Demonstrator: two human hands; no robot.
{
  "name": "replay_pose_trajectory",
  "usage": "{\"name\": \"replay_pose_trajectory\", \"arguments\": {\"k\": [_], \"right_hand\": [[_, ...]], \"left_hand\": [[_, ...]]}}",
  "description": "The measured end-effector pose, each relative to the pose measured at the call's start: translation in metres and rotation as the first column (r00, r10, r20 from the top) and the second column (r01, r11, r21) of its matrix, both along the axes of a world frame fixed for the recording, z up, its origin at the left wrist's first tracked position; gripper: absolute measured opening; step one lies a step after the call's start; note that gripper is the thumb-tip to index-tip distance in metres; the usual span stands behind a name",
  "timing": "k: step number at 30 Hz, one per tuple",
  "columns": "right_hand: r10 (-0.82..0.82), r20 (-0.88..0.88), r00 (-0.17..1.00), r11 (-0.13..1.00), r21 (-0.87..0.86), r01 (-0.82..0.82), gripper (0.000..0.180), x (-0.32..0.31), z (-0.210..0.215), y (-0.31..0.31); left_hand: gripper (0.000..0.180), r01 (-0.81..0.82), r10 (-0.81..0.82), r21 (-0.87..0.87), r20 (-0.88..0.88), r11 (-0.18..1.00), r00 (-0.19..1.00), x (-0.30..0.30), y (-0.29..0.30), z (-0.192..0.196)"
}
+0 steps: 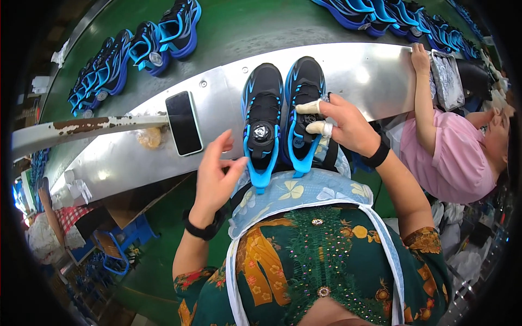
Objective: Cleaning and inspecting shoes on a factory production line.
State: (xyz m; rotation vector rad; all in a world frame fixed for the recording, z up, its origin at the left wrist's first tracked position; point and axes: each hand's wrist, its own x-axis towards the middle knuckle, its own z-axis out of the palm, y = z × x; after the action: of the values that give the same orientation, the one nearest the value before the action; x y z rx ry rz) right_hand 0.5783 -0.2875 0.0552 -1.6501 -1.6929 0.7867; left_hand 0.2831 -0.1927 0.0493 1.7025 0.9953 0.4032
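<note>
Two black sneakers with bright blue trim stand side by side at the front edge of the metal bench, toes pointing away from me. On the left sneaker (263,100) a round dial (262,131) shows on the tongue. My right hand (349,125) is at the right sneaker (303,81), its thumb and forefinger in pale finger covers. Those two fingers close around the dark dial on that tongue and partly hide it. Just left of the left sneaker's heel, my left hand (215,176) hovers with fingers apart, holding nothing.
A phone (184,123) lies on the metal bench (228,87), near a chipped metal bar (81,129). More blue-and-black sneakers (111,65) line the green surface beyond. A person in pink (457,152) sits at the right, a hand on the bench edge beside a metal tray (447,81).
</note>
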Motion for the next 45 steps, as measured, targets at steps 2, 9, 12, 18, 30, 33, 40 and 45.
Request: {"name": "replay_pose_trajectory", "arguments": {"k": [2, 9, 12, 18, 30, 33, 40, 45], "right_hand": [[-0.131, 0.0, 0.991, 0.991, 0.016, 0.131, 0.04, -0.004, -0.011, -0.005], [-0.207, -0.286, 0.936, 0.967, -0.203, 0.152, 0.074, 0.011, -0.025, -0.041], [-0.24, -0.333, 0.912, 0.938, -0.32, 0.13, 0.096, -0.013, -0.028, -0.046], [-0.238, -0.256, 0.937, 0.961, -0.199, 0.19, 0.039, 0.037, -0.003, -0.039], [-0.069, 0.191, 0.979, 0.991, 0.128, 0.044, 0.038, 0.01, -0.01, -0.012], [-0.143, 0.118, 0.983, 0.979, 0.161, 0.123, 0.034, 0.008, -0.011, -0.014], [-0.022, 0.036, 0.999, 0.999, 0.028, 0.021, 0.037, 0.022, -0.011, -0.016], [-0.102, -0.029, 0.994, 0.994, -0.029, 0.101, 0.039, 0.036, 0.002, -0.007]], "left_hand": [[0.07, 0.139, -0.14, -0.114, 0.003, 0.984, 0.99, 0.014, -0.002, -0.012], [0.078, 0.099, -0.106, -0.067, -0.109, 0.993, 0.988, 0.009, -0.009, -0.031], [0.074, 0.182, -0.151, 0.158, -0.191, 0.97, 0.97, 0.016, -0.019, -0.041], [0.02, -0.014, 0.009, -0.161, -0.032, 0.987, 0.999, 0.014, -0.012, 0.035], [0.032, 0.127, -0.025, -0.836, 0.135, 0.534, 0.991, 0.087, -0.044, 0.055], [0.032, 0.129, 0.122, -0.921, 0.185, 0.367, 0.975, 0.107, -0.04, 0.014], [0.032, 0.098, 0.278, -0.93, 0.204, 0.354, 0.939, 0.127, -0.049, 0.0], [0.036, 0.08, 0.297, -0.953, 0.17, 0.293, 0.94, 0.128, -0.049, 0.003]]}}
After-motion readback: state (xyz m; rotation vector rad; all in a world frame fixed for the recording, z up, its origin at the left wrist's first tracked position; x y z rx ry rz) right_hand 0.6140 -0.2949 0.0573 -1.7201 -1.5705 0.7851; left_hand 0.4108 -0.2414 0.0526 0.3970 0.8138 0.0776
